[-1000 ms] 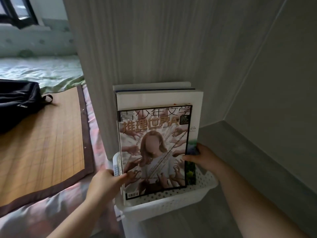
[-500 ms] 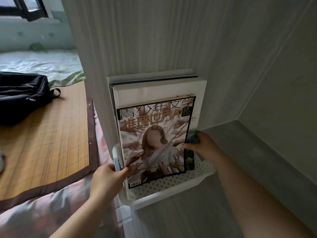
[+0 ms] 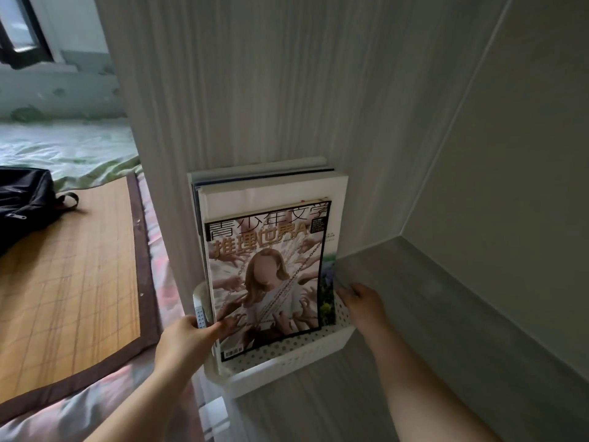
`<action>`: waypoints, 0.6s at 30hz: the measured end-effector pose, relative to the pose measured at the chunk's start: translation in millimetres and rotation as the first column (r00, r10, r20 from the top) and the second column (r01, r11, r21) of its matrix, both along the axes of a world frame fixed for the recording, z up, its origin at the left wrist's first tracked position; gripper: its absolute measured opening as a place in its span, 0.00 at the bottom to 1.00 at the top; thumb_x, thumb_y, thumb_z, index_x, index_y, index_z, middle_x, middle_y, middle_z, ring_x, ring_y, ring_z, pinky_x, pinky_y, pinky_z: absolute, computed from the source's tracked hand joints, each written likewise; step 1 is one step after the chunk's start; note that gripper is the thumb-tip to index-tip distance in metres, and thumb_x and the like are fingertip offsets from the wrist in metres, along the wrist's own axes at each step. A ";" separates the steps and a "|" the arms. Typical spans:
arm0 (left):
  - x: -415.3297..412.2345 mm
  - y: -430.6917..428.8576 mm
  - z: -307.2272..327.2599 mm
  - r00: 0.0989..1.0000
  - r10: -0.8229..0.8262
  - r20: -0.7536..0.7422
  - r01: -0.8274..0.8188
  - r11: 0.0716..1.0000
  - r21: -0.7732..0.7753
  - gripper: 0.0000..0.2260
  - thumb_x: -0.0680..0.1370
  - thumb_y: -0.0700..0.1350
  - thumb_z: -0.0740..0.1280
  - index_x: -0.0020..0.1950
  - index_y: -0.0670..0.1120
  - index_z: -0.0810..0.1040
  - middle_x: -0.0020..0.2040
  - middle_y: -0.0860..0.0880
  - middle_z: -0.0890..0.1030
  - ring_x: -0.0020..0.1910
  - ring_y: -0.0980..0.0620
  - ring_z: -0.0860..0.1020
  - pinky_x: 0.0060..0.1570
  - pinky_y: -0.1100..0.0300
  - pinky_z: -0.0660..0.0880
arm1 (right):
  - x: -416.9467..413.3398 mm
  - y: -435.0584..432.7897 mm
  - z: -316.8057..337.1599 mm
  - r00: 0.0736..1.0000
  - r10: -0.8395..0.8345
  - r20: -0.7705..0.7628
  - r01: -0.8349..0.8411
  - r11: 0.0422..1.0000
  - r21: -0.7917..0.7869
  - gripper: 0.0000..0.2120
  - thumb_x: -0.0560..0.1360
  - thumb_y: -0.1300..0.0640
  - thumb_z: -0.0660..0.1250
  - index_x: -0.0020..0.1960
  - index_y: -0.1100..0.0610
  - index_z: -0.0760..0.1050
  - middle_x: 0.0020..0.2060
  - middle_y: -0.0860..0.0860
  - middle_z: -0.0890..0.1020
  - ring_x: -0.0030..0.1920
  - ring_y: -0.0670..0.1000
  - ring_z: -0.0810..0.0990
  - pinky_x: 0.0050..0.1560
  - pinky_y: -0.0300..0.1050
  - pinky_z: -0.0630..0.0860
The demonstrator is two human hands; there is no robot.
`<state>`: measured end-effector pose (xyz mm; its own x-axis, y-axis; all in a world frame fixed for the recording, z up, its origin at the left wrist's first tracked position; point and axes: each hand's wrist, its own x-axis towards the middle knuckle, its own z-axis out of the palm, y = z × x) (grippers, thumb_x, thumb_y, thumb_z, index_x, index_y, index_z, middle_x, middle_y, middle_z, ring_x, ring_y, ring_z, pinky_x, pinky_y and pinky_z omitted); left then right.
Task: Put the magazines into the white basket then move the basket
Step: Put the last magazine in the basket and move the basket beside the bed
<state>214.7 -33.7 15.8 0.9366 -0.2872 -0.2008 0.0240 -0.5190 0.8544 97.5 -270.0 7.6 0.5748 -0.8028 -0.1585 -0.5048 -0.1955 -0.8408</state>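
Note:
A white perforated basket (image 3: 287, 362) stands on a grey shelf against the striped wall. Several magazines (image 3: 267, 272) stand upright in it, leaning on the wall; the front one has a cover with a long-haired figure and gold lettering. My left hand (image 3: 186, 342) grips the basket's left rim, thumb on the front cover's lower left corner. My right hand (image 3: 363, 306) is at the basket's right end beside the magazines, fingers curled toward the rim; whether it holds the rim is hidden.
The grey shelf (image 3: 446, 330) runs right into a wall corner. To the left lies a bed with a bamboo mat (image 3: 63, 275), a black backpack (image 3: 22, 202) and a floral quilt (image 3: 79, 416). A window frame shows at the top left.
The right hand let go of the magazines' right edge and dropped to the basket's right end. The left hand stays on the left rim. The view has moved in closer and turned a little.

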 end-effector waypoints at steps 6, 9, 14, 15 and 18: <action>1.0 -1.9 0.1 1.000 -0.008 -0.028 0.007 1.000 -0.012 0.12 0.67 0.51 0.73 0.30 0.44 0.76 0.31 0.42 0.80 0.33 0.43 0.78 0.34 0.54 0.73 | 2.1 1.7 4.6 1.000 -0.021 0.023 0.021 0.999 -0.025 0.17 0.76 0.58 0.60 0.61 0.66 0.72 0.61 0.62 0.76 0.59 0.59 0.75 0.58 0.50 0.71; 2.3 -3.3 0.0 1.000 -0.005 -0.021 0.006 1.000 0.002 0.13 0.67 0.51 0.73 0.28 0.46 0.75 0.29 0.44 0.80 0.31 0.45 0.77 0.31 0.57 0.69 | 5.3 -0.6 5.4 1.000 -0.020 0.011 0.020 0.999 -0.042 0.14 0.76 0.58 0.60 0.56 0.67 0.74 0.56 0.63 0.78 0.55 0.60 0.76 0.49 0.45 0.70; 1.9 -2.7 2.9 0.999 -0.046 -0.028 0.047 0.998 0.030 0.12 0.68 0.50 0.72 0.34 0.41 0.78 0.35 0.39 0.81 0.37 0.42 0.78 0.36 0.55 0.72 | 0.2 3.9 10.2 0.999 -0.029 -0.027 0.028 0.997 -0.069 0.13 0.76 0.56 0.58 0.54 0.63 0.74 0.54 0.63 0.78 0.55 0.60 0.76 0.45 0.43 0.66; 0.6 -2.3 2.5 0.998 -0.061 -0.020 0.062 0.997 0.045 0.13 0.69 0.50 0.71 0.36 0.40 0.78 0.36 0.39 0.81 0.38 0.41 0.78 0.37 0.54 0.72 | -3.6 6.4 10.6 0.999 -0.048 -0.014 0.047 0.997 -0.065 0.14 0.76 0.56 0.58 0.57 0.63 0.72 0.57 0.62 0.77 0.57 0.58 0.75 0.48 0.42 0.66; -9.0 3.4 4.3 0.999 -0.020 0.049 0.016 0.997 0.070 0.17 0.71 0.51 0.69 0.48 0.36 0.75 0.46 0.37 0.78 0.46 0.40 0.76 0.44 0.52 0.72 | -30.9 17.8 16.4 0.996 -0.089 -0.016 0.088 0.994 -0.068 0.16 0.77 0.55 0.58 0.60 0.62 0.70 0.60 0.60 0.76 0.58 0.56 0.75 0.49 0.40 0.66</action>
<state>205.6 -30.3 20.1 0.9407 -0.2913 -0.1739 -0.0280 -0.5775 0.8159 66.6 -252.2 24.1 0.4982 -0.8597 -0.1128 -0.5381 -0.2046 -0.8177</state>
